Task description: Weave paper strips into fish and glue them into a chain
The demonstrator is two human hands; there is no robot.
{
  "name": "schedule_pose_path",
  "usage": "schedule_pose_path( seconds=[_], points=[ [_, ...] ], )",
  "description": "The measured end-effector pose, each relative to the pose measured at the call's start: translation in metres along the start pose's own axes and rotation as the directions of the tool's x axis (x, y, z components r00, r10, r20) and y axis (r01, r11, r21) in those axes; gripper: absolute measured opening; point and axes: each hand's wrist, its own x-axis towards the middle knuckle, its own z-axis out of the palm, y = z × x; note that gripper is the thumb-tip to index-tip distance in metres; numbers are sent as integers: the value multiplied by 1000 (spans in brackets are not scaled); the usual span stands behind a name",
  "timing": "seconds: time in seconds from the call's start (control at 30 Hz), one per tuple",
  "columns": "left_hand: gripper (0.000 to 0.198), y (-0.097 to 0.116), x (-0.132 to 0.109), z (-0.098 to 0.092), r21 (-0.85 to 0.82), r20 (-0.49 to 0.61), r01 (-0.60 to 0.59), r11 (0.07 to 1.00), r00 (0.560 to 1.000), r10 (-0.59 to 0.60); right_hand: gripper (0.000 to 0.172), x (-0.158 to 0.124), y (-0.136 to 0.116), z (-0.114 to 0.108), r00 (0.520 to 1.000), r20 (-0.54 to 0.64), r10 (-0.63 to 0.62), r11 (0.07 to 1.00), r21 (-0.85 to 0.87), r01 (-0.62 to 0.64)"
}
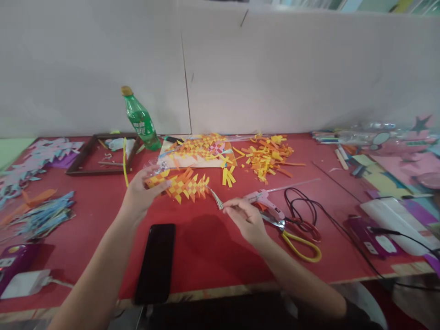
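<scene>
My left hand [144, 191] grips one end of a woven paper fish [187, 185] in orange and yellow, thumb on top. From its tail end trails a pale bundle of thin strips [216, 200], whose tip is pinched between the fingers of my right hand [245, 217]. Fish and bundle are held above the red table. Just beyond my right hand lies a pink glue gun [266, 202]. Scissors [297, 245] with yellow and red handles rest beside it, partly under its cord. Below my left hand is a black phone [156, 263].
Behind the fish are more woven paper pieces [202, 149] and a heap of yellow-orange paper scraps [270, 156]. A green bottle [142, 121] leans near a wooden frame [98, 172]. Blue paper strips [46, 215] lie left. A black cable [338, 224] crosses the right side.
</scene>
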Motion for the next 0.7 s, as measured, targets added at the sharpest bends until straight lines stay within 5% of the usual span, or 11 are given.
schedule_pose_path(
  seconds=[0.43, 0.7],
  points=[
    [26, 118, 99, 59, -272, 243, 14, 962, 969, 55, 18, -23, 35, 39, 979, 146, 142, 979, 124, -161],
    [32, 127, 155, 124, -289, 238, 107, 951, 970, -37, 15, -25, 39, 39, 953, 224, 204, 976, 36, -217]
  ],
)
